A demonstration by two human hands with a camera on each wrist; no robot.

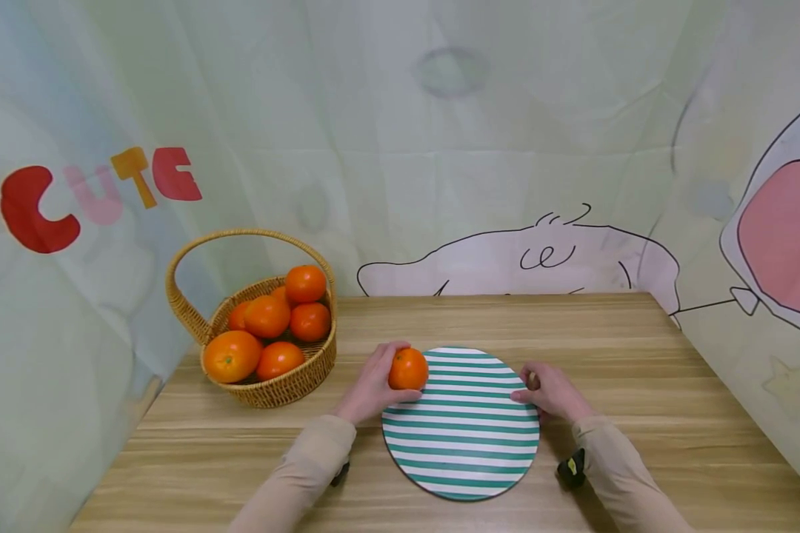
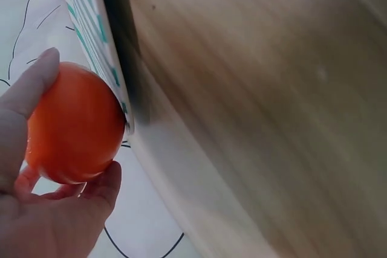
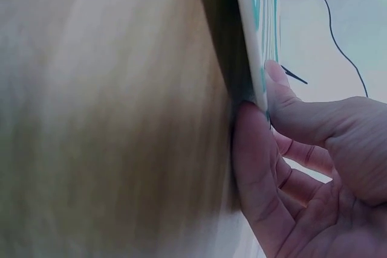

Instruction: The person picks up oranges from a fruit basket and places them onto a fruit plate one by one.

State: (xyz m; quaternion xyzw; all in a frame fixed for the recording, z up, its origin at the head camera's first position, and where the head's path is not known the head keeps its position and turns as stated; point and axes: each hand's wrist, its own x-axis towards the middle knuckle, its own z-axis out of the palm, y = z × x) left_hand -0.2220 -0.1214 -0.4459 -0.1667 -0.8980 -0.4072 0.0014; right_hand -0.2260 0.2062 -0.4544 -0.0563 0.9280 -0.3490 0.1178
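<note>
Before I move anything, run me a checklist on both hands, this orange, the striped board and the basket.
1. Left grip secure on the orange: ok, curled round it.
2. Orange well inside the rim of the striped board: not ok, it is at the far left edge.
3. Right grip on the striped board: ok, pinching its edge.
4. Striped board flat on the table: cannot tell, a dark shadow shows beneath it.
5. Basket apart from the striped board: ok.

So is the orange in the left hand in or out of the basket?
Out. The left hand grips the orange at the edge of the striped board, apart from the basket.
</note>
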